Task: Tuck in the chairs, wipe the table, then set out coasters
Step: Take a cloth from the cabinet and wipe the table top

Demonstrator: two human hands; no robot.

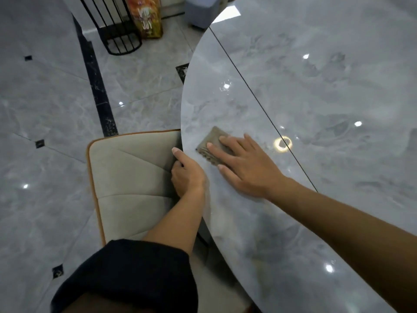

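A glossy grey marble table (316,98) fills the right of the view, its curved edge running down the middle. My right hand (246,166) lies flat with straight fingers on a folded grey-brown cloth (211,143), pressing it onto the tabletop near the edge. My left hand (187,172) is at the table's rim, fingers curled under the edge and thumb pointing up along it. A beige cushioned chair (130,177) with orange piping sits under the table's left edge, partly beneath my left arm.
A dark seam line (255,96) crosses the tabletop diagonally. On the tiled floor at the back stand a black wire rack (117,30), an orange patterned box (149,19) and a grey bin (200,12).
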